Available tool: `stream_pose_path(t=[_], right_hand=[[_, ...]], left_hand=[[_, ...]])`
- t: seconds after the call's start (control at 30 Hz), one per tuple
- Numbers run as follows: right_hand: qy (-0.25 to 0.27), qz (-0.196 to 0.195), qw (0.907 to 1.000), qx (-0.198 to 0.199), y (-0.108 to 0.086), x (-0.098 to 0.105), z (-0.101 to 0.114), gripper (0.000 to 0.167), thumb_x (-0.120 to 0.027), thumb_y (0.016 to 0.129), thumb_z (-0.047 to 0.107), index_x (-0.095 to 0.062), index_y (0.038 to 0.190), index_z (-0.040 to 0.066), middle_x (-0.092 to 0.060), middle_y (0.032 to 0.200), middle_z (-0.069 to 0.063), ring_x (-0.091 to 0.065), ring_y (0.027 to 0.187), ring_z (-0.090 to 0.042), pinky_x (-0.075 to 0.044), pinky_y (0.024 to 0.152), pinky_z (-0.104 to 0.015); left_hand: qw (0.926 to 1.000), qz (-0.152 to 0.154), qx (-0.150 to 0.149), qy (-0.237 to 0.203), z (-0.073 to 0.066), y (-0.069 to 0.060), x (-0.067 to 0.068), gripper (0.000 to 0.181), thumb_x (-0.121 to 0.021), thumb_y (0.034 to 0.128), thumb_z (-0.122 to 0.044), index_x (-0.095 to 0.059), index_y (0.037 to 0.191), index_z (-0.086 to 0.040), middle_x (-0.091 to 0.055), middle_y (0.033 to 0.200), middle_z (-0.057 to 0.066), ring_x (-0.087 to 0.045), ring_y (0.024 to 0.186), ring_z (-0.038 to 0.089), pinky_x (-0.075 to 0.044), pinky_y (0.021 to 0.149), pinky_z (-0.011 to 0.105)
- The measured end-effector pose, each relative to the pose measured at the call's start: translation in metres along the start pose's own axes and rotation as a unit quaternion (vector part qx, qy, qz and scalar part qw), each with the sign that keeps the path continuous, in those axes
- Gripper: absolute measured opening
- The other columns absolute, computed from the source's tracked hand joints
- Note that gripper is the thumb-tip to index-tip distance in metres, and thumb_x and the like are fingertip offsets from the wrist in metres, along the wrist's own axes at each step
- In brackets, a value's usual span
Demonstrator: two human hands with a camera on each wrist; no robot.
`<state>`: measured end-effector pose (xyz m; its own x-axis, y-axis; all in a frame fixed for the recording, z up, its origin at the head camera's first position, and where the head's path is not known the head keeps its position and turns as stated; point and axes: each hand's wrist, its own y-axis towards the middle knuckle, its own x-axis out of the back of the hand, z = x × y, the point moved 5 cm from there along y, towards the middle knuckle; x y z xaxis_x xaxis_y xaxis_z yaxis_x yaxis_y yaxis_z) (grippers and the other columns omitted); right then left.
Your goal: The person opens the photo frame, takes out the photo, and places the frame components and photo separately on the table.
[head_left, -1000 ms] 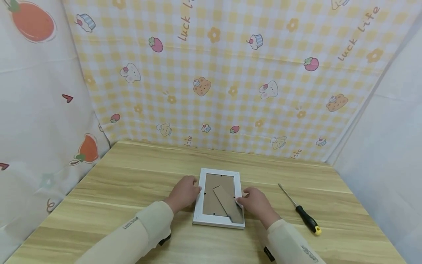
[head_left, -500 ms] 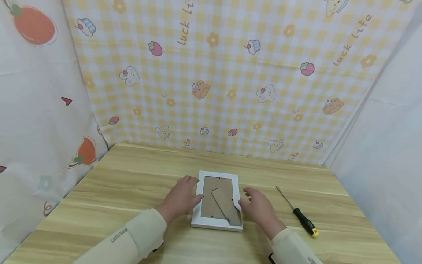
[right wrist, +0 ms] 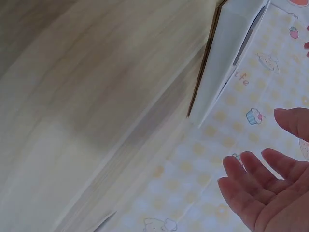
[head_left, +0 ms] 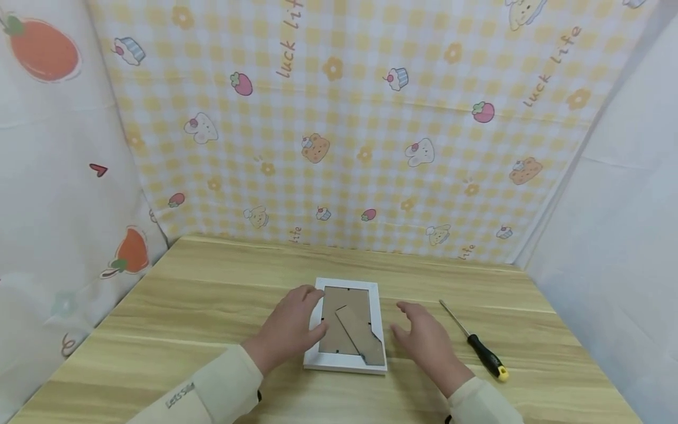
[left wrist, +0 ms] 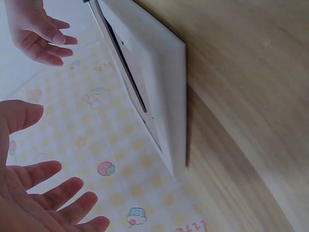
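A white picture frame (head_left: 345,363) lies back side up on the wooden table, its brown backing board (head_left: 352,299) and slanted easel stand (head_left: 361,333) showing. My left hand (head_left: 290,324) hovers over the frame's left edge, fingers spread and holding nothing. To the right of the frame, my right hand (head_left: 425,340) is held apart from it with loosely bent fingers and nothing in them. Both wrist views show the left hand (left wrist: 46,193) and the right hand (right wrist: 270,188) raised off the frame's white side.
A screwdriver (head_left: 479,348) with a black and yellow handle lies on the table (head_left: 238,265) to the right of my right hand. A yellow checked cloth (head_left: 339,176) hangs behind the table, with pale cloth at both sides.
Both hands have let go of the frame's sides. The left hand has lifted with its fingers spreading, and the right hand has drawn away to the right. The frame stays flat on the table.
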<state>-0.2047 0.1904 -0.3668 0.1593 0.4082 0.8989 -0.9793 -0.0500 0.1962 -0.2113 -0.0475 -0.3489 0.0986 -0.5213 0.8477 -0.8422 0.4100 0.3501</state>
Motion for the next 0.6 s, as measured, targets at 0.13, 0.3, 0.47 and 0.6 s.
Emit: stream_pose_path(t=[0.13, 0.3, 0.47, 0.6], right_hand=[[-0.005, -0.008, 0.9999, 0.003, -0.004, 0.004, -0.005, 0.046, -0.072, 0.085, 0.018, -0.059, 0.125, 0.001, -0.06, 0.124, -0.02, -0.061, 0.108, -0.036, -0.05, 0.086, -0.049], [-0.013, -0.019, 0.9997, 0.002, -0.008, 0.009, -0.011, 0.047, -0.073, 0.085, 0.019, -0.059, 0.126, 0.001, -0.059, 0.125, -0.02, -0.059, 0.11, -0.038, -0.049, 0.088, -0.051], [-0.018, -0.017, 0.9997, -0.008, -0.01, 0.011, -0.018, 0.048, -0.073, 0.085, 0.02, -0.058, 0.127, 0.003, -0.059, 0.126, -0.019, -0.06, 0.109, -0.038, -0.049, 0.086, -0.051], [-0.022, -0.02, 0.9995, -0.01, -0.012, 0.013, -0.024, 0.048, -0.074, 0.084, 0.02, -0.059, 0.127, 0.003, -0.06, 0.125, -0.019, -0.06, 0.109, -0.037, -0.05, 0.086, -0.05]], left_hand=[[0.9997, -0.008, -0.024, 0.008, -0.008, -0.001, 0.0, 0.051, -0.071, 0.0847, -0.021, -0.054, 0.126, 0.004, -0.056, 0.122, 0.02, -0.052, 0.116, 0.037, -0.043, 0.097, 0.051], [0.9981, -0.017, -0.053, 0.025, -0.017, -0.002, 0.0, 0.049, -0.071, 0.0832, -0.021, -0.055, 0.124, 0.001, -0.057, 0.122, 0.02, -0.053, 0.116, 0.036, -0.042, 0.099, 0.049], [0.9973, -0.024, -0.068, 0.015, -0.025, -0.004, -0.001, 0.046, -0.071, 0.0813, -0.018, -0.057, 0.12, 0.0, -0.057, 0.121, 0.02, -0.053, 0.115, 0.037, -0.042, 0.098, 0.051], [0.9961, -0.032, -0.082, 0.009, -0.029, -0.005, -0.005, 0.044, -0.072, 0.0797, -0.017, -0.058, 0.118, -0.001, -0.057, 0.119, 0.018, -0.054, 0.113, 0.035, -0.043, 0.096, 0.052]])
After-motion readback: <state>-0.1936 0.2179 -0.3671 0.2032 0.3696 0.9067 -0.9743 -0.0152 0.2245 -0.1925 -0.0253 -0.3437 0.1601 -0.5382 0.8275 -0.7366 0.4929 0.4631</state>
